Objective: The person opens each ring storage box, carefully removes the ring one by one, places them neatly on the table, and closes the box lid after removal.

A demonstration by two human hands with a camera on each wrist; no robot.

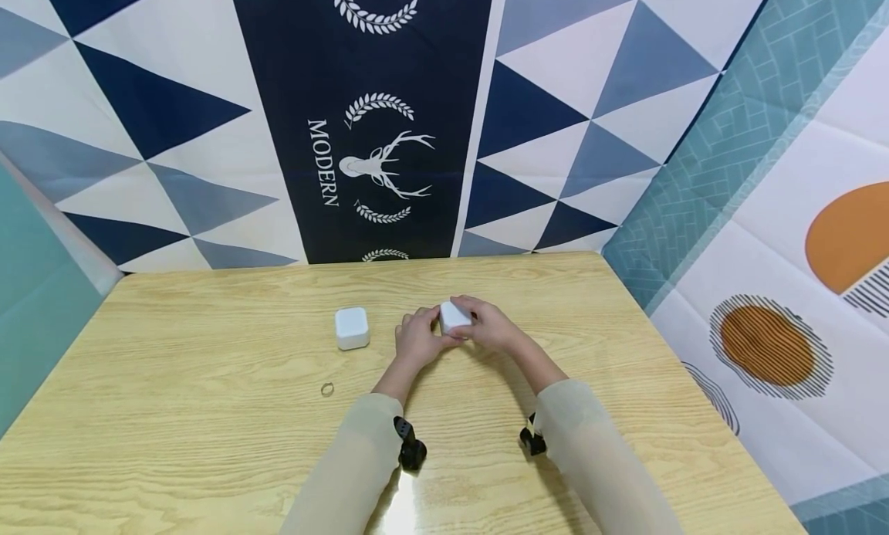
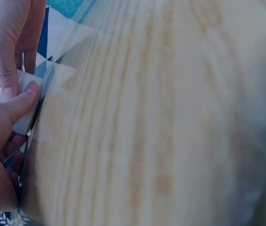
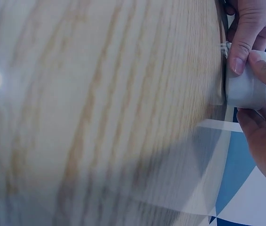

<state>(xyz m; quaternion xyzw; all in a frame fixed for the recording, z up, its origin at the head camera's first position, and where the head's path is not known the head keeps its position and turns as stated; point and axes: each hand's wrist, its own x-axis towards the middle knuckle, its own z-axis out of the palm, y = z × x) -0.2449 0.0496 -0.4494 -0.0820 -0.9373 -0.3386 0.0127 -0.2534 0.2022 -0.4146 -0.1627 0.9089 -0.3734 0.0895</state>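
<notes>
Both hands meet at a small white box [image 1: 454, 316] with rounded corners, low over the far middle of the wooden table. From the left side, my left hand [image 1: 418, 339] grips it; in the left wrist view its thumb lies across the white box [image 2: 28, 113]. My right hand [image 1: 491, 326] holds the box from the right, thumb and fingers on opposite sides. In the right wrist view, one side of the white box [image 3: 243, 92] shows between the two hands. A similar white box [image 1: 352, 328] rests on the table to the left.
A thin ring-shaped item [image 1: 327, 389] lies on the wooden table [image 1: 208, 442], nearer than the left box. Patterned cloth [image 1: 389, 118] hangs right behind the table's back edge, and more cloth [image 1: 750, 350] hangs along the right side.
</notes>
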